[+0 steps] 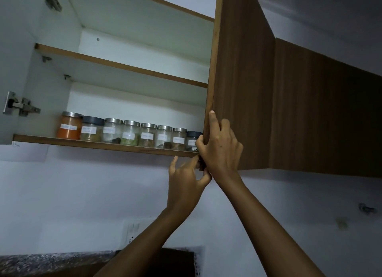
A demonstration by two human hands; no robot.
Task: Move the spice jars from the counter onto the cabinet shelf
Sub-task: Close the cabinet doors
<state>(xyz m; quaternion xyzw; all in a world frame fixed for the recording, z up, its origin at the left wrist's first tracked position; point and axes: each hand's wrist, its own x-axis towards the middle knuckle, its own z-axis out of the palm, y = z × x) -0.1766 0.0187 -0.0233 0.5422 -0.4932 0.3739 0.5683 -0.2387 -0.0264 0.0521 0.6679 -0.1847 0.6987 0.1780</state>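
Wood-grain door (244, 80), centre right: lower edge gripped by right hand (221, 150), bottom corner pinched by left hand (186, 181), probably for closing. Jars (130, 133) rowed on shelf (82, 142), labels outward.

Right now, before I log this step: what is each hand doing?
Left hand: pinches the bottom corner of the cabinet door.
Right hand: grips the same door's edge.

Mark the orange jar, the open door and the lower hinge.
orange jar (69, 133): head view, glass body.
door (244, 80): head view, wood face.
hinge (21, 106): head view, metal arm.
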